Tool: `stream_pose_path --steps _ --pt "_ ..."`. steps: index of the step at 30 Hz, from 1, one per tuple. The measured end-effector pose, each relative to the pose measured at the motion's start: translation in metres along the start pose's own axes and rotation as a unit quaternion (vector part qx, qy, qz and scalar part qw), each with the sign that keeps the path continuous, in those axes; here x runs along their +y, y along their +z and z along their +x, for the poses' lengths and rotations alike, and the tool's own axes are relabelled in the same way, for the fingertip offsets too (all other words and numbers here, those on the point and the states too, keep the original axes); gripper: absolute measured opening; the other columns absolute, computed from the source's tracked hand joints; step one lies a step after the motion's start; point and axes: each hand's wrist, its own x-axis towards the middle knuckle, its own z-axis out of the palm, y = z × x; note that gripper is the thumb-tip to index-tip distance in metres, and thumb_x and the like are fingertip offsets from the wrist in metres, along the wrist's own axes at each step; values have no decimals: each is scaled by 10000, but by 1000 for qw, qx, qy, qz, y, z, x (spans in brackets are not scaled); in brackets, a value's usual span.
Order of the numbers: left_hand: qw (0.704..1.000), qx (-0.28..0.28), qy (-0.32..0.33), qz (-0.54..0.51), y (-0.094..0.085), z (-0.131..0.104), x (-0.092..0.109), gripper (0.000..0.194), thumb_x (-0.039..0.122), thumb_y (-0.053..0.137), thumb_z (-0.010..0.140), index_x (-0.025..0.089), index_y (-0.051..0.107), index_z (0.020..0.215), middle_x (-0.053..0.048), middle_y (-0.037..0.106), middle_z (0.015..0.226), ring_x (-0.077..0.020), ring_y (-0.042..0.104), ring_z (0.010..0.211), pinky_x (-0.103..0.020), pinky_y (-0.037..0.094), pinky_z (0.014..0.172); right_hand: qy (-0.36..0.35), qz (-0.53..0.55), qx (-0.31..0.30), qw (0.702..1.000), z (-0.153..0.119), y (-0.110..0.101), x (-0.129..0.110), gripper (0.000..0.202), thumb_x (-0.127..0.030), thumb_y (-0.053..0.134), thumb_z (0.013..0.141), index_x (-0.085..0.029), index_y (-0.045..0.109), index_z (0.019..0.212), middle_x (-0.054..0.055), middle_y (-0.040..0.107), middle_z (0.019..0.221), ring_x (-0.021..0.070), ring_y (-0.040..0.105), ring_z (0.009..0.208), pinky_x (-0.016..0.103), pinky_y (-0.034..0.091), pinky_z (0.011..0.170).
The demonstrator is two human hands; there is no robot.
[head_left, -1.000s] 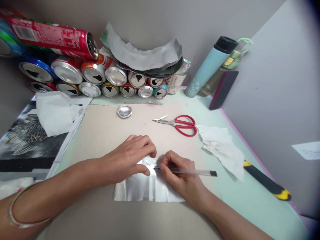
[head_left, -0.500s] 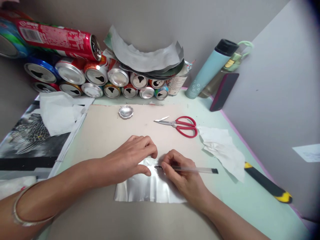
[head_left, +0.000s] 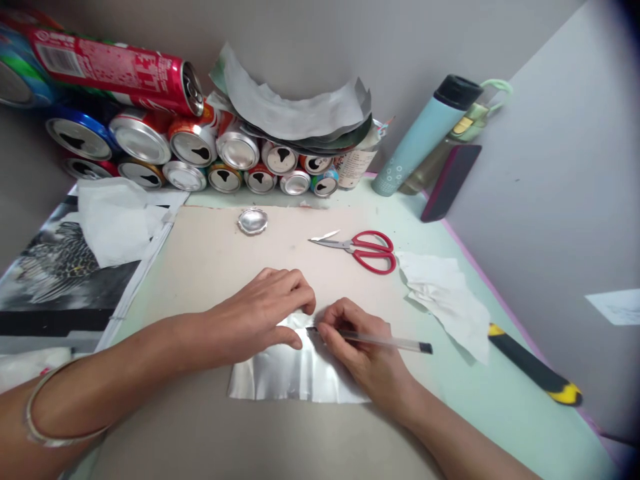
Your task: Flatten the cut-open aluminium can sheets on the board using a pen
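Note:
A silvery metal sheet (head_left: 290,373), slightly wavy, lies in front of me on a beige board (head_left: 210,253). My left hand (head_left: 273,307) rests over its upper left part, thumb and curved fingers apart, pressing on it; what lies under the palm is hidden. In my right hand (head_left: 363,347) is a clear pen (head_left: 395,342) with a black end cap. Its tip touches the sheet, or nearly so, in the gap beside my left thumb. Beyond the hands, red-handled scissors (head_left: 373,252) lie with blades slightly apart, and a small shiny metal dish (head_left: 253,221) sits further left.
Stacked drink cans (head_left: 195,147) line the wall, with curved cut metal sheets (head_left: 300,110) on top. At the back right a blue bottle (head_left: 425,137) leans. Crumpled tissue (head_left: 450,300) and a black-and-yellow cutter (head_left: 535,367) lie right; printed paper (head_left: 55,267) and another tissue (head_left: 115,223) lie left.
The pen's tip has shifted slightly left and up on the sheet, its rear end tilting a little lower. My left hand stays almost in place.

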Motion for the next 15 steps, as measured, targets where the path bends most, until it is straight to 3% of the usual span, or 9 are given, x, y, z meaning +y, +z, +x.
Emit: stream_pose_path --steps 15 --pt "1000 -20 -14 -11 -1 0 1 396 232 856 832 255 549 1081 15 540 1118 -218 463 1053 -331 348 919 -19 -3 -4 1000 -1 -1 2 183 -244 598 924 -209 535 756 -48 519 660 106 378 573 239 293 510"
